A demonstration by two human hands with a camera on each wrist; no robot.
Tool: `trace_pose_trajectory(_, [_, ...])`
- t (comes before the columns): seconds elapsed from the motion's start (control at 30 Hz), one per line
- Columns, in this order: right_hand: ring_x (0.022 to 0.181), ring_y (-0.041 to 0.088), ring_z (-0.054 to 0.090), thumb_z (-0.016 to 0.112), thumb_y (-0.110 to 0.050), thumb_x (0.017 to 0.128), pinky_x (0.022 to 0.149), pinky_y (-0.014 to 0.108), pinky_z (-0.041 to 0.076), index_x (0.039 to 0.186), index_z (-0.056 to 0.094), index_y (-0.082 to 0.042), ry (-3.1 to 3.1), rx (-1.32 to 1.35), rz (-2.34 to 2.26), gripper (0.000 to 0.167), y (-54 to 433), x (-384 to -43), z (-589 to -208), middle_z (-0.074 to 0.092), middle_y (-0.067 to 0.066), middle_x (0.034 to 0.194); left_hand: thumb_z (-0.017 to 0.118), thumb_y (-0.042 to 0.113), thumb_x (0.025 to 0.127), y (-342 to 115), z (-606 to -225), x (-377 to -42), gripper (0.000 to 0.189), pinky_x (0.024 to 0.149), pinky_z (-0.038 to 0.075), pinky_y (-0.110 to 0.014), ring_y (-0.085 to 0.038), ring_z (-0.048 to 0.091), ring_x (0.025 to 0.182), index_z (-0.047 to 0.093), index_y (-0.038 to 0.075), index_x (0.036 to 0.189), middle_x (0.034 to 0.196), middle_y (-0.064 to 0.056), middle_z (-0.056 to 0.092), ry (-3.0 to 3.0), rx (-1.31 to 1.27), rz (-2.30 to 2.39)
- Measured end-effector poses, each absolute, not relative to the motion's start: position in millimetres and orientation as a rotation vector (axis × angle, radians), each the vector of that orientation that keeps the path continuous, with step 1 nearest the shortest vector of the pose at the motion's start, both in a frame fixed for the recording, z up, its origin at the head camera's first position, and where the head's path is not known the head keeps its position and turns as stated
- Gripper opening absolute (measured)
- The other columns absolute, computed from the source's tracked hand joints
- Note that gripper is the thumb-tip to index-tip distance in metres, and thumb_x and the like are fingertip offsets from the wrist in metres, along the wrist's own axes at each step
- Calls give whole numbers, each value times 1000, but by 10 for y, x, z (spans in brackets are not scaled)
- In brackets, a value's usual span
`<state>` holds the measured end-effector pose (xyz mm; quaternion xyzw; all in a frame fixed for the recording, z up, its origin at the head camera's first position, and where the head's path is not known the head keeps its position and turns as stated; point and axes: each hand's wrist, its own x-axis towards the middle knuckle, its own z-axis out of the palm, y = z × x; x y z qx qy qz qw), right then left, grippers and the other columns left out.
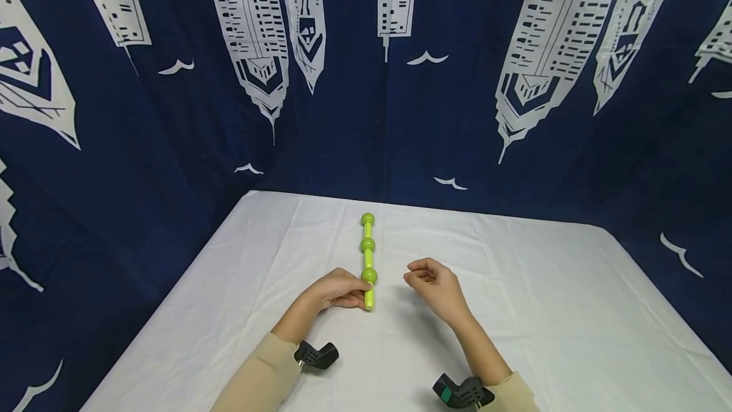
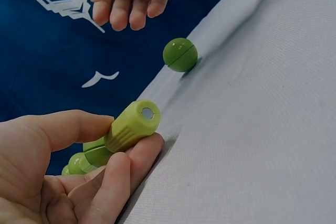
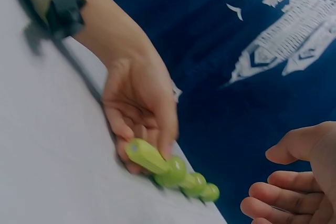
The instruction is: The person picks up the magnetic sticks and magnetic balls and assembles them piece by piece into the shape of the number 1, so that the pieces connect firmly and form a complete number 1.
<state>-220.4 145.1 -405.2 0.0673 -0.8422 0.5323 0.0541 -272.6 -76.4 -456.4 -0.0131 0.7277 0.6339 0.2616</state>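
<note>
A straight chain of yellow-green toy rods and green balls [image 1: 368, 245] lies on the white cloth, pointing away from me. My left hand [image 1: 340, 288] pinches the nearest rod [image 2: 134, 125] between thumb and fingers. A round grey disc shows in that rod's free end. To the right of the chain and apart from it, my right hand [image 1: 437, 288] hovers over the cloth, fingers loosely bent and holding nothing. In the left wrist view a separate green ball [image 2: 180, 54] sits on the cloth below the right hand; I cannot make it out in the head view.
The white cloth [image 1: 572, 310] covers the table. Behind it hangs a dark blue curtain [image 1: 354, 145] printed with white buildings and birds. Black wrist devices [image 1: 317, 356] are worn on both forearms.
</note>
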Motion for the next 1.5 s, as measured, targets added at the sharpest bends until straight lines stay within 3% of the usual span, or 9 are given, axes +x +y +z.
trace_pose_trajectory(0.23, [101, 27, 61, 71, -18, 89, 85, 42, 53, 115, 65, 0, -2687, 196, 1414, 32, 1658, -2292, -4088, 67, 10, 105, 70, 12, 86, -790, -4554, -2723, 19, 53, 53, -13, -11, 67, 59, 68, -5, 80, 67, -9, 68, 1977, -22, 1709])
trace_pose_trajectory(0.43, [109, 33, 58, 74, -20, 86, 86, 48, 51, 123, 61, 2, -2838, 178, 1229, 45, 1766, -2332, -4201, 64, 16, 116, 69, 13, 87, -787, -4551, -2712, 19, 54, 53, -13, -10, 67, 59, 68, -6, 83, 67, -9, 68, 1977, -4, 1710])
trace_pose_trajectory(0.83, [91, 25, 59, 82, -19, 78, 77, 42, 53, 121, 60, 6, -2915, 163, 1134, 54, 1819, -2377, -4364, 64, 12, 101, 70, 13, 87, -771, -4562, -2717, 19, 54, 53, -12, -10, 67, 59, 67, -5, 84, 68, -10, 68, 1980, -13, 1702])
trace_pose_trajectory(1.17, [83, 22, 54, 81, -17, 78, 70, 34, 47, 117, 62, 6, -2871, 136, 1149, 49, 1809, -2370, -4427, 61, 9, 92, 70, 14, 87, -761, -4561, -2703, 19, 53, 53, -12, -10, 67, 58, 67, -4, 82, 66, -9, 67, 1971, -7, 1711])
trace_pose_trajectory(1.5, [82, 20, 53, 79, -10, 78, 70, 32, 46, 111, 65, 5, -2814, 123, 1147, 38, 1787, -2383, -4454, 63, 8, 93, 71, 14, 86, -767, -4569, -2706, 19, 53, 53, -12, -10, 67, 59, 68, -4, 84, 68, -10, 68, 1991, -18, 1709])
